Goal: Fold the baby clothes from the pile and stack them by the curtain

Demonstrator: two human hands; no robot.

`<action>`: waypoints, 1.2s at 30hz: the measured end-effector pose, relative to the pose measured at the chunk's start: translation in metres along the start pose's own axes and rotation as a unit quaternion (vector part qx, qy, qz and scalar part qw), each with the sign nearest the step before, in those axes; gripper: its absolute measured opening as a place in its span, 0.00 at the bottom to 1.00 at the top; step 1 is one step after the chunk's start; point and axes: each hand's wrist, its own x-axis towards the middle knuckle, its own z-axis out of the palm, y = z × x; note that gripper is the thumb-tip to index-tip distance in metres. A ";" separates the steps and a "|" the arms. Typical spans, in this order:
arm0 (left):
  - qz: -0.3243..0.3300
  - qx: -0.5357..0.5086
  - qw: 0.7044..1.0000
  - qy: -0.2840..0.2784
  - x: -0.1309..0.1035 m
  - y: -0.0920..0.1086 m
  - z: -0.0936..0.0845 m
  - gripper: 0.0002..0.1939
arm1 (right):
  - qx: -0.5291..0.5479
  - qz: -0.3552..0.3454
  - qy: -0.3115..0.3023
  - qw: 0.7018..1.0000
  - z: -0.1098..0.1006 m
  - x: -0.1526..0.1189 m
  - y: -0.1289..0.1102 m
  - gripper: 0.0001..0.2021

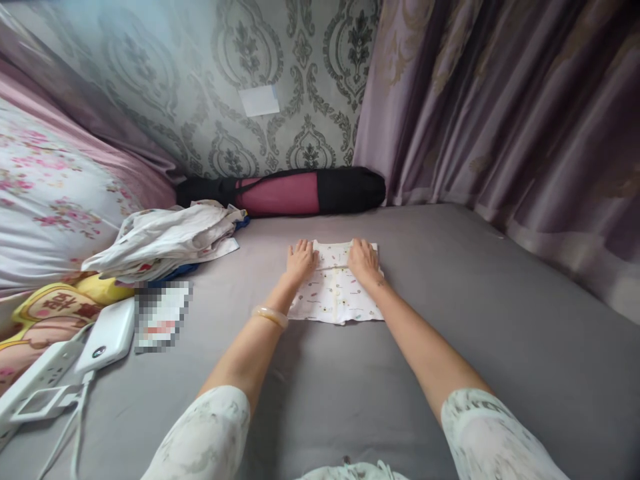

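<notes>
A small white garment [336,293] with a scattered print and a button strip down its middle lies on the grey bed sheet. Its upper part is folded over, leaving a crosswise edge. My left hand [301,260] rests on its upper left side, fingers apart and pressed down. On the upper right side lies my right hand [364,260], its fingers slightly bent over the cloth near the top edge. Both palms face down, so their undersides are hidden. A pale bangle [271,317] circles my left wrist.
To the left lie a heap of clothes [170,240], a white power bank [107,333] with a cable, a power strip [43,373] and a blurred packet [163,317]. A black and dark-red long bag [285,193] lies along the wall. Purple curtains [480,113] hang at right.
</notes>
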 end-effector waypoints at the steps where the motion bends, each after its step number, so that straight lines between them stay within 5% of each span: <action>1: 0.020 -0.002 1.000 0.018 0.001 0.007 0.003 0.26 | -0.008 -0.050 -0.008 0.999 0.002 -0.002 -0.001 0.21; 4: 0.070 -0.005 0.997 0.025 0.004 0.024 0.016 0.26 | -0.029 -0.160 -0.067 0.984 0.013 -0.006 -0.004 0.24; 10: 0.053 -0.014 0.998 -0.006 0.005 0.025 0.038 0.28 | -0.055 -0.159 -0.132 0.977 0.028 -0.007 0.000 0.28; 27: -0.080 -0.027 0.996 0.037 0.000 0.021 0.034 0.34 | -0.057 -0.055 -0.064 0.995 0.037 -0.004 0.000 0.29; 36: -0.120 -0.011 0.993 0.012 0.001 0.020 0.033 0.40 | -0.080 -0.019 -0.061 0.995 0.016 -0.003 0.022 0.32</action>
